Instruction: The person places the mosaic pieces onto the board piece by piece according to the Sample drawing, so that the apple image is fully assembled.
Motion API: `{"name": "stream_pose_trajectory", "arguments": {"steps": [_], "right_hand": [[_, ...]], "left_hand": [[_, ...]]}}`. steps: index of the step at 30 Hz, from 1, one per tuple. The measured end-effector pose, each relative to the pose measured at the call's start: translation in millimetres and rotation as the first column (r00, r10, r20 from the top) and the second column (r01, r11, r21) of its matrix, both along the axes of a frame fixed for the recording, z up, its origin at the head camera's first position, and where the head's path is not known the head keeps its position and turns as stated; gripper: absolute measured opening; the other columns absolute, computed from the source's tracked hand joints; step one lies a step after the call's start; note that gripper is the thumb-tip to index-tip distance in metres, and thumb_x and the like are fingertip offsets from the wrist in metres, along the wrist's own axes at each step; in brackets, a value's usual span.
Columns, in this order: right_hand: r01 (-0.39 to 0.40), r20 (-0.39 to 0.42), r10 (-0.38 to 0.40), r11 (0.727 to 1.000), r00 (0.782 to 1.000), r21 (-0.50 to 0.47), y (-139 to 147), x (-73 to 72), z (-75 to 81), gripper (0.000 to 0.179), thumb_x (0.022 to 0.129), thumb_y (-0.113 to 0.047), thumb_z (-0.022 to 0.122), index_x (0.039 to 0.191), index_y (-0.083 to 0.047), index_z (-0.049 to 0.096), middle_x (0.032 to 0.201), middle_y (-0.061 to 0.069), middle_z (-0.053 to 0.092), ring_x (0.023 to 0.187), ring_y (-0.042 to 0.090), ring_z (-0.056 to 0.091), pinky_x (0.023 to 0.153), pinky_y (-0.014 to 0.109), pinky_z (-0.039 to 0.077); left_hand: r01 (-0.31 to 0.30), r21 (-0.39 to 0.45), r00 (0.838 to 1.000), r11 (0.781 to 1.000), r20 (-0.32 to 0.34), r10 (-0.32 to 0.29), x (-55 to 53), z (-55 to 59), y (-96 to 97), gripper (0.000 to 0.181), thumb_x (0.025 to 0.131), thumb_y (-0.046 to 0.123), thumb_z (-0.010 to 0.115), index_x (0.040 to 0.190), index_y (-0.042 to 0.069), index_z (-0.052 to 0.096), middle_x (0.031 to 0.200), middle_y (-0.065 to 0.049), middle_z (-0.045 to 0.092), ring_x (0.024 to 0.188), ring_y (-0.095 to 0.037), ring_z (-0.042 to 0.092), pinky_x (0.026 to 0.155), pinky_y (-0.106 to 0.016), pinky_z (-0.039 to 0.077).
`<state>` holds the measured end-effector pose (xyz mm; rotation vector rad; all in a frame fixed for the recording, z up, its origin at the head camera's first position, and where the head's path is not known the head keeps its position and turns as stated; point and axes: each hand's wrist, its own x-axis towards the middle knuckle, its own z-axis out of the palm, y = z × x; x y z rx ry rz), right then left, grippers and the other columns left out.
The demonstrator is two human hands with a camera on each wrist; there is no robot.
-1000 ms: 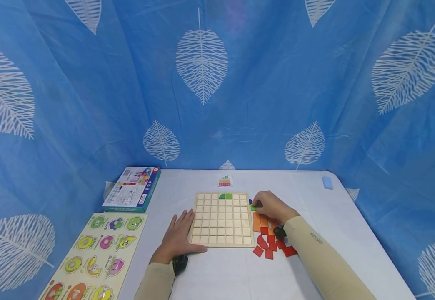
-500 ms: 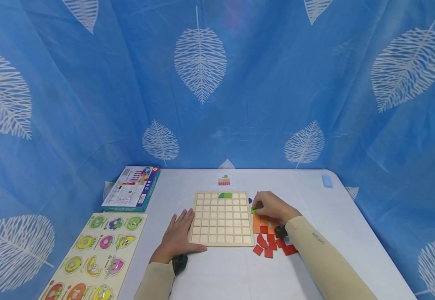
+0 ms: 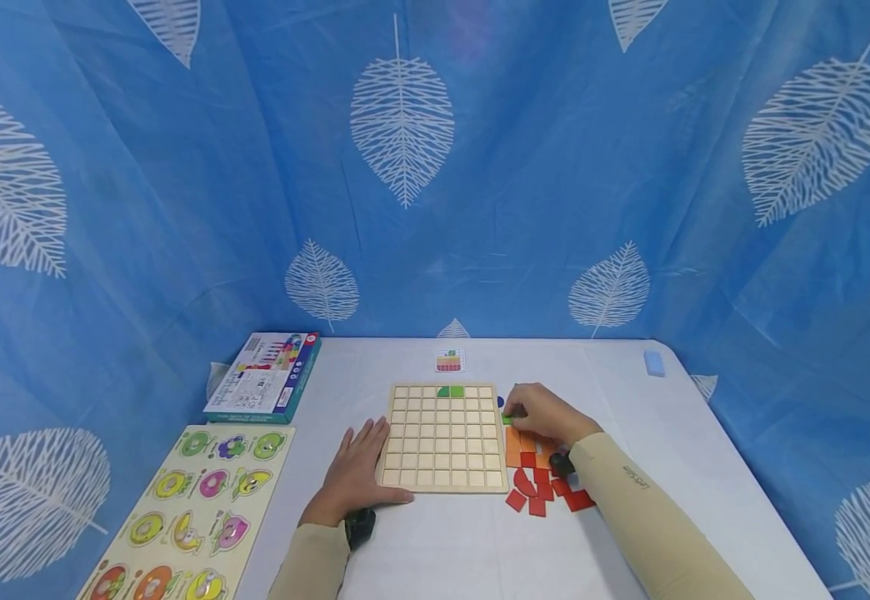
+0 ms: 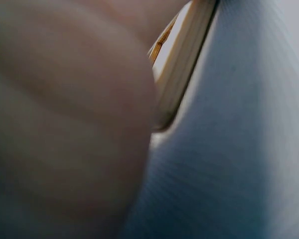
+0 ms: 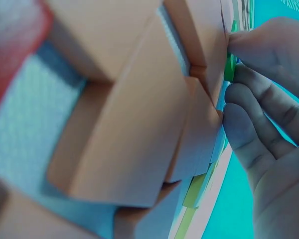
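Right of the gridded wooden board (image 3: pixel 444 445): one green piece (image 5: pixel 230 68), pinched by the right hand (image 3: pixel 546 412); nearer the person, orange tiles (image 3: pixel 513 450) and red tiles (image 3: pixel 537 507). Against the board's left edge: left hand (image 3: pixel 356 473), fingers straight. Set in its far row: green quarter-round (image 3: pixel 445 392), green square (image 3: pixel 457 392). Beyond it: picture card (image 3: pixel 450 362).

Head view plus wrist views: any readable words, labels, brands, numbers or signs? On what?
No text legible with certainty.
Right sleeve: dark lettering, too blurred.
Box: printing on top and side, too small.
Fruit puzzle board: tiny marks beside fruits, too small.
Wooden grid board: no text seen.
Wrist views: no text seen.
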<state>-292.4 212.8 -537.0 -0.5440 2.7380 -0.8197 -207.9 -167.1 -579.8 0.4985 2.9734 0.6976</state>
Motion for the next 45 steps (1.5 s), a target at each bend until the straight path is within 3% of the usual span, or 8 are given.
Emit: {"name": "stream_pose_trajectory", "arguments": {"steps": [13,19,30,45], "right_hand": [[0.035,0.005,-0.034,0.999,0.999,-0.008,-2.5,-0.5,1.2,0.013,0.089,-0.007,0.083,0.098,-0.016,0.079,0.095,-0.005,0.065,0.088,0.017,0.06,0.082,0.033,0.059],[0.066,-0.046,-0.068,0.997,0.997,-0.049,-4.1,-2.2,0.8,0.012,0.087,-0.009,0.084,0.096,-0.015,0.079,0.095,-0.005,0.066,0.087,0.017,0.06,0.083,0.034,0.058],[-0.045,-0.155,0.024,0.99,0.988,-0.132,-21.0,-5.6,-0.1,0.013,0.088,0.0,0.078,0.098,-0.01,0.081,0.095,-0.004,0.068,0.084,0.011,0.065,0.079,0.036,0.06],[-0.125,-0.209,0.093,0.981,0.974,-0.148,-68.9,-16.3,-2.6,0.009,0.093,-0.004,0.081,0.1,-0.011,0.082,0.097,-0.005,0.07,0.087,0.01,0.068,0.079,0.031,0.059]], "left_hand": [[-0.002,-0.014,1.0,1.0,-0.003,0.002,-0.4,-0.2,0.4,0.14,0.059,0.085,0.08,0.164,0.003,0.034,0.169,-0.012,0.033,0.157,-0.033,0.02,0.126,-0.057,0.007],[-0.003,-0.013,1.0,1.0,-0.009,0.003,0.0,-0.3,0.3,0.141,0.059,0.086,0.079,0.164,0.002,0.035,0.168,-0.013,0.033,0.157,-0.034,0.021,0.126,-0.057,0.008],[-0.004,-0.009,1.0,1.0,-0.008,0.004,-0.1,0.5,-0.1,0.141,0.059,0.083,0.083,0.163,0.002,0.036,0.168,-0.013,0.033,0.157,-0.033,0.021,0.126,-0.057,0.008],[-0.005,-0.022,1.0,1.0,-0.011,0.005,-0.1,0.5,-0.5,0.14,0.059,0.085,0.081,0.163,0.002,0.036,0.168,-0.012,0.033,0.157,-0.032,0.022,0.126,-0.056,0.009]]}}
